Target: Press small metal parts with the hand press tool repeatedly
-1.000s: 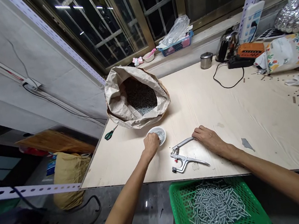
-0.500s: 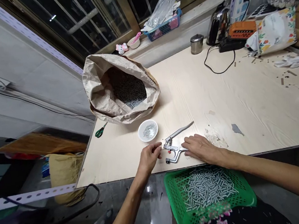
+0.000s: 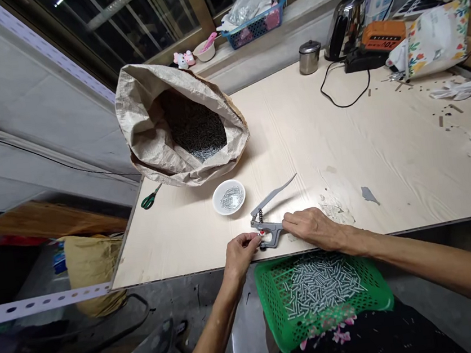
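A grey metal hand press plier (image 3: 268,216) lies near the table's front edge, its upper handle raised toward the back right. My right hand (image 3: 312,229) grips the plier's lower handle. My left hand (image 3: 241,252) is pinched at the plier's jaws, where a small red part shows; what the fingers hold is too small to name. Just behind stands a small white bowl (image 3: 229,196) with small metal pieces in it. A green plastic basket (image 3: 322,293) with several small silver tubes rests below the table edge, on my lap.
A brown paper sack (image 3: 179,127) of dark small parts stands open at the back left, green-handled scissors (image 3: 150,198) beside it. A kettle (image 3: 340,23), steel cup (image 3: 308,56), orange device (image 3: 381,36) and black cable (image 3: 339,94) sit at the back right. Scraps litter the table's right side.
My left hand left the white bowl and came to the plier's jaws in a pinch. My right hand slid from the upper handle to the lower one. The view tilted down.
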`<act>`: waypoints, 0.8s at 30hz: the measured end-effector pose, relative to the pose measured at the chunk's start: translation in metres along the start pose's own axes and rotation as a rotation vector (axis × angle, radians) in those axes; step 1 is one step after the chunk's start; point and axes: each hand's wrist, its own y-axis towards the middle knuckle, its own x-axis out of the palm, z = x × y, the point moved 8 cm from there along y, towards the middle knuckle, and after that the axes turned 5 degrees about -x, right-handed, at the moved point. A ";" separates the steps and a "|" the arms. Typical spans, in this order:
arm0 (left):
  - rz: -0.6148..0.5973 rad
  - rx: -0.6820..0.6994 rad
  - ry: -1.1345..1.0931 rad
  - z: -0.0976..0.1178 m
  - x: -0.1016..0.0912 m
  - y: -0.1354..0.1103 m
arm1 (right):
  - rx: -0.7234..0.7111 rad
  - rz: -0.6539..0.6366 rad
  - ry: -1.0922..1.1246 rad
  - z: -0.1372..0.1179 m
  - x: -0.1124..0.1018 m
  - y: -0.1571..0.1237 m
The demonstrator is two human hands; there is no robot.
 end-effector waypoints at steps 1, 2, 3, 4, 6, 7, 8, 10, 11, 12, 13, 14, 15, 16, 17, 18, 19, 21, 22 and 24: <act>0.001 -0.001 0.004 -0.001 0.000 0.000 | -0.003 0.005 -0.004 -0.001 -0.001 0.000; 0.003 -0.003 0.006 -0.001 0.000 0.001 | -0.005 0.011 -0.009 -0.001 -0.001 0.000; 0.002 -0.004 0.007 -0.001 0.001 0.002 | -0.007 0.017 -0.013 -0.002 -0.001 0.000; 0.001 -0.008 0.008 -0.002 0.001 0.003 | -0.010 0.022 -0.018 -0.002 -0.001 0.000; -0.012 -0.036 0.010 -0.003 0.002 0.005 | -0.018 0.032 -0.024 -0.003 -0.001 0.000; -0.024 -0.060 0.007 -0.004 0.003 0.006 | -0.021 0.036 -0.026 -0.003 -0.001 0.000; -0.043 -0.090 0.003 -0.004 0.005 0.006 | -0.023 0.038 -0.029 -0.003 -0.001 0.000; -0.100 -0.162 0.011 -0.004 0.008 0.007 | -0.021 0.036 -0.033 -0.001 0.000 0.000; -0.135 -0.199 0.027 -0.004 0.010 0.006 | -0.017 0.032 -0.036 0.000 0.001 0.000; -0.167 -0.235 0.050 -0.004 0.012 0.006 | -0.010 0.028 -0.035 0.001 0.002 0.000; -0.193 -0.272 0.075 -0.005 0.014 0.006 | -0.001 0.022 -0.031 0.002 0.004 0.001; -0.212 -0.306 0.095 -0.006 0.014 0.005 | 0.010 0.016 -0.023 0.004 0.006 0.001; -0.227 -0.339 0.109 -0.007 0.015 0.005 | 0.021 0.009 -0.012 0.005 0.008 0.001; -0.240 -0.371 0.119 -0.008 0.016 0.004 | 0.031 0.002 0.002 0.006 0.010 0.001; -0.252 -0.399 0.131 -0.010 0.016 0.003 | 0.039 -0.006 0.016 0.007 0.011 0.001; -0.265 -0.420 0.144 -0.012 0.017 0.002 | 0.046 -0.016 0.029 0.007 0.012 0.001; -0.279 -0.436 0.157 -0.013 0.018 0.001 | 0.055 -0.030 0.041 0.008 0.012 0.000; -0.297 -0.453 0.174 -0.014 0.019 0.000 | 0.067 -0.061 0.071 0.010 0.010 0.000; -0.301 -0.457 0.176 -0.014 0.019 0.000 | 0.071 -0.067 0.087 0.011 0.007 -0.001; -0.302 -0.461 0.174 -0.013 0.019 -0.001 | 0.081 -0.043 0.109 0.018 -0.002 -0.002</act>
